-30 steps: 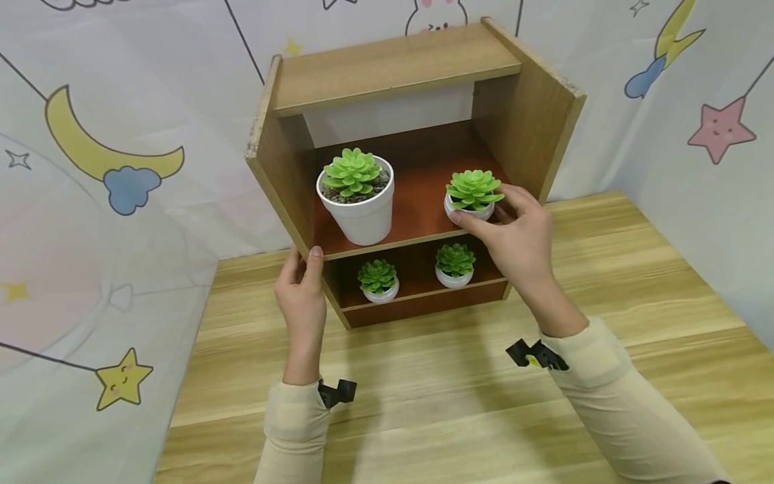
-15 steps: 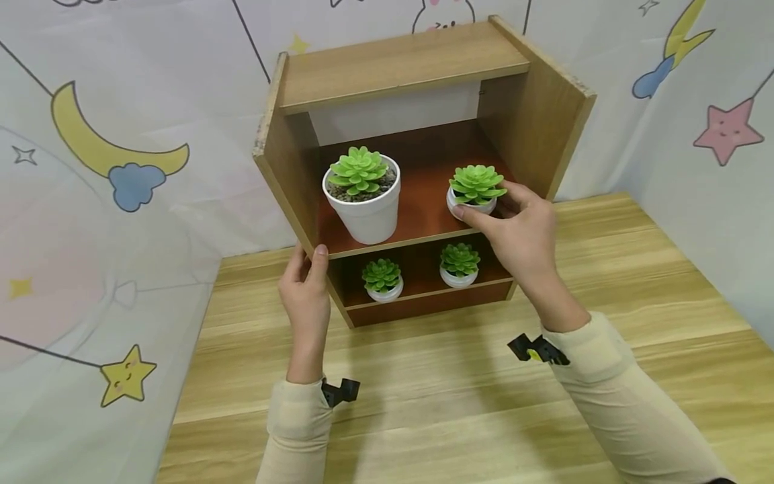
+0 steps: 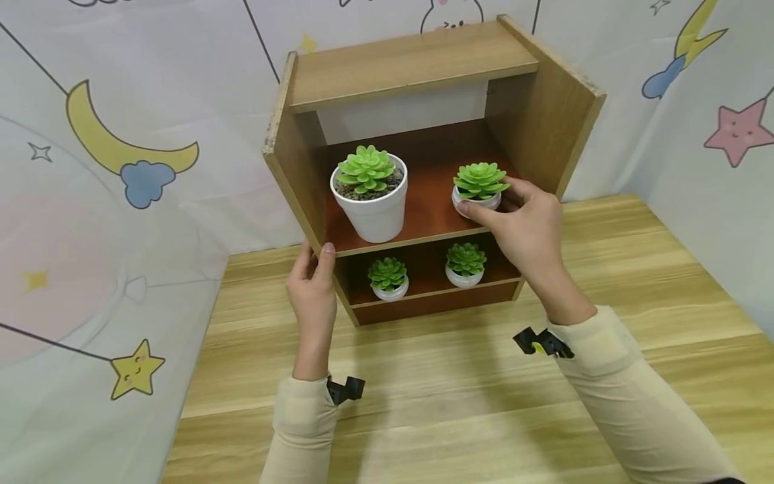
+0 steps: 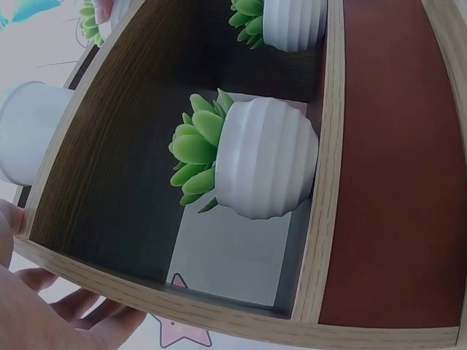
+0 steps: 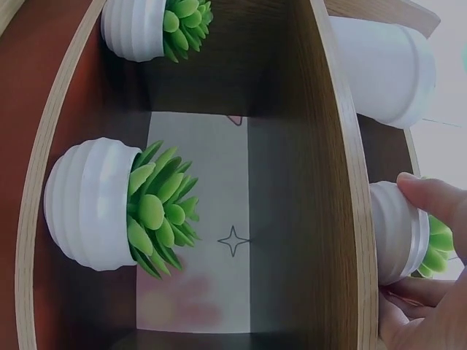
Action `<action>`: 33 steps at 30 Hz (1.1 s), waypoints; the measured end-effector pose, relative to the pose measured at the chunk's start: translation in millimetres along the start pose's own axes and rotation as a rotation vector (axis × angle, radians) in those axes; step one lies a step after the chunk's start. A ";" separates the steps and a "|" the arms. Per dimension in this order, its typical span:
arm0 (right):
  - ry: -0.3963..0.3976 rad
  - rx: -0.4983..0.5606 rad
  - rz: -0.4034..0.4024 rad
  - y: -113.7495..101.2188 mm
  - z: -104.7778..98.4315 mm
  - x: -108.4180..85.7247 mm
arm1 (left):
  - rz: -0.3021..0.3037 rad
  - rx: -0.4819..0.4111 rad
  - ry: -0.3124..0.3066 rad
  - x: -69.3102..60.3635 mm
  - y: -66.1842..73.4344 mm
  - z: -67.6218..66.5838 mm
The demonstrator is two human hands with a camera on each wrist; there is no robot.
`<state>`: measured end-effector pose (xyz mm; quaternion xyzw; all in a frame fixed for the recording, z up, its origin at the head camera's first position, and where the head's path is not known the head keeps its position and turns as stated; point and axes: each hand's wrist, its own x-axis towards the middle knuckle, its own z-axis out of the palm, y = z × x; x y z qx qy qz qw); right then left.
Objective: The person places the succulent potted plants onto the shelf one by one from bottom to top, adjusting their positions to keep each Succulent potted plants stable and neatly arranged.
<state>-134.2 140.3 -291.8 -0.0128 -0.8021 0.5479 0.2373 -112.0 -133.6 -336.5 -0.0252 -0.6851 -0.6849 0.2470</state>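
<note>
A small succulent in a white pot (image 3: pixel 478 188) stands at the right of the upper shelf (image 3: pixel 431 195). My right hand (image 3: pixel 532 218) holds this pot between thumb and fingers; the right wrist view shows the thumb on its ribbed side. My left hand (image 3: pixel 313 289) grips the left side panel of the wooden shelf unit (image 3: pixel 293 181), thumb at the front edge and fingers behind. Left on the same shelf stands a larger white pot (image 3: pixel 377 218) with a green succulent. Two small potted succulents, a left one (image 3: pixel 389 277) and a right one (image 3: pixel 465 264), sit on the lower shelf.
The unit stands on a wood-grain table (image 3: pixel 435 390). Behind it and to the sides hangs a pale cloth (image 3: pixel 211 81) printed with moons, stars and clouds. The unit's right side panel (image 3: pixel 562 107) rises beside the right hand.
The head view has shifted slightly, so everything sits a little further right in it. Both hands keep their holds, and the pots stay on their shelves.
</note>
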 end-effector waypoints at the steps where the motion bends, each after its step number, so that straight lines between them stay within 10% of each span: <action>1: -0.002 -0.003 -0.001 0.3 0.0 0.2 | 0.001 0.003 0.002 -0.1 -0.2 0.1; 23: -0.092 0.053 0.059 -4.6 -4.2 -2.1 | 0.011 0.073 0.014 -1.0 1.8 -5.1; 33: 0.012 0.082 -0.125 9.1 -19.0 -33.5 | 0.057 0.120 -0.012 -6.8 3.9 -9.5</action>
